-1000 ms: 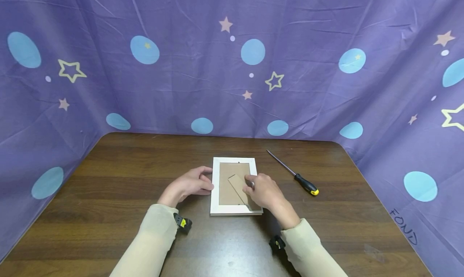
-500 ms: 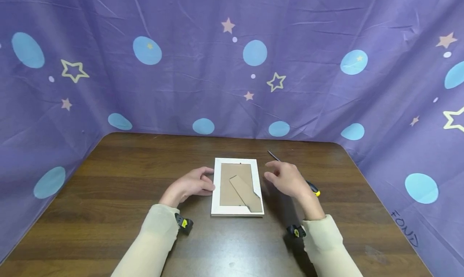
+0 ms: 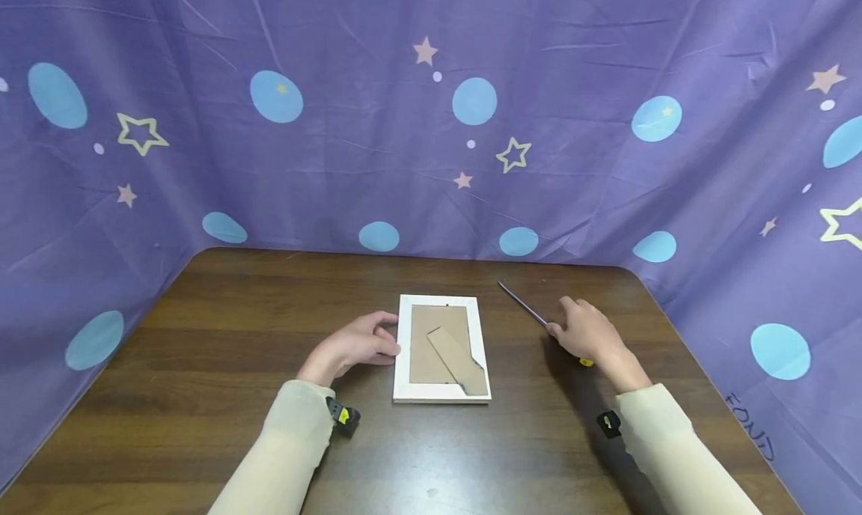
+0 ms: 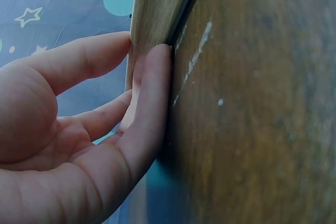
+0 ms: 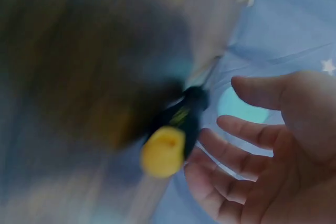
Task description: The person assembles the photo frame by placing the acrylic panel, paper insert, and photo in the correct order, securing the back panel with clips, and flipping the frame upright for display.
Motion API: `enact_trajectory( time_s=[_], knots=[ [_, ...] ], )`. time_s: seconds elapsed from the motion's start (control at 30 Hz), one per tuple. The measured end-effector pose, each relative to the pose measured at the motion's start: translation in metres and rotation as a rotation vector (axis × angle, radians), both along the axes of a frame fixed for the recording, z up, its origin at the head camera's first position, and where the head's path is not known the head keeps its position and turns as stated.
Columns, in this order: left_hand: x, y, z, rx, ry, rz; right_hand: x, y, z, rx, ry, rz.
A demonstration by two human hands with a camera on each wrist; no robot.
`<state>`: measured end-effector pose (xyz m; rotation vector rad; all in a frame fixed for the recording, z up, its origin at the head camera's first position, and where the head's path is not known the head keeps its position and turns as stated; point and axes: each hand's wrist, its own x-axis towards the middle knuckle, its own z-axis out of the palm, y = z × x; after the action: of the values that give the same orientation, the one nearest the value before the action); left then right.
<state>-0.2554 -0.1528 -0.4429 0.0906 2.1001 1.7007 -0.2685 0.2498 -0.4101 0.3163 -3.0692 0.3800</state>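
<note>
The white rectangular picture frame lies on the brown wooden desk, the left grip at its left edge. The black-and-yellow, metal-shafted screwdriver lies to its right, with the right grip at its handle. Purple patterned cloth hangs behind.

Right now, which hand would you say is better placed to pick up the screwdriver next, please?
Probably the right hand: it is open beside the screwdriver, while the left hand touches the left edge of the picture frame.
</note>
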Motion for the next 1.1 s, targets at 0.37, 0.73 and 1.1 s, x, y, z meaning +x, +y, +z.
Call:
enact_trajectory(
  time_s=[0.37, 0.73, 1.1],
  knots=[
    [-0.001, 0.000, 0.000, 0.014, -0.008, 0.005, -0.007, 0.018, -0.018, 0.054, -0.069, 0.051],
    [0.000, 0.002, 0.001, -0.010, -0.006, 0.001, -0.004, 0.024, -0.019, -0.121, -0.124, 0.163],
    [-0.001, 0.001, 0.000, -0.013, -0.004, 0.010, 0.000, 0.004, 0.009, -0.245, -0.126, 0.277]
  ],
)
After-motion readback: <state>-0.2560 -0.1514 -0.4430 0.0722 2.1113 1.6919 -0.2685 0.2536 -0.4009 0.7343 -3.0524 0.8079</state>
